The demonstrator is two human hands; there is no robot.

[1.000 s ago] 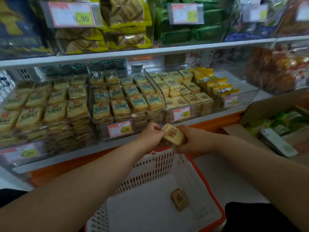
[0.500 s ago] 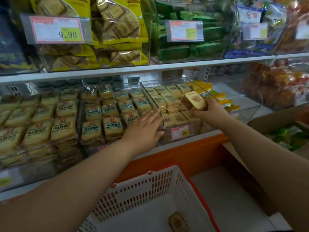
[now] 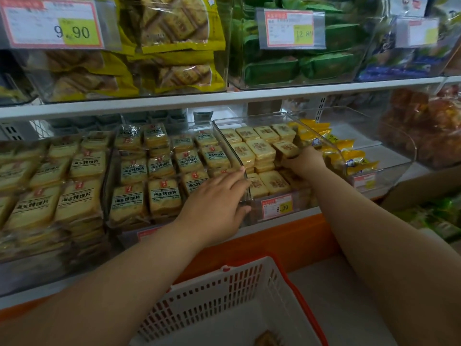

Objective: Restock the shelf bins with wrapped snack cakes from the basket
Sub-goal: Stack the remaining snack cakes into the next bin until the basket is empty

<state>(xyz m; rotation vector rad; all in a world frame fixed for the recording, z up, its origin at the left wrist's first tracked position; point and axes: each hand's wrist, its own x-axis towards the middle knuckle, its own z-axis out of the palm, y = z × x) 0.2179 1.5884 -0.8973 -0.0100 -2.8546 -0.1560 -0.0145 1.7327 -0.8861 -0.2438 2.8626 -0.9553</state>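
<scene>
Right hand (image 3: 305, 162) inside clear shelf bin (image 3: 331, 148) gripping wrapped snack cake (image 3: 287, 149), left hand (image 3: 217, 204) fingers straight on bin's front corner, white basket (image 3: 224, 293) below

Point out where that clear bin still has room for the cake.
Free: the gap in the clear plastic bin under the right hand holding the wrapped snack cake, by its right wall. Crowded: back rows and left stacks.

Snack cakes (image 3: 262, 148) pale tan, brown stamped pattern on top. Bin (image 3: 324, 143) clear. Basket (image 3: 224, 290) white slotted lattice, red-orange rim. Shelf edge (image 3: 287, 236) orange. Price tag (image 3: 277, 208) red-bordered, yellow patch. Upper packets (image 3: 174, 28) yellow; neighbouring packets (image 3: 272, 71) green.
</scene>
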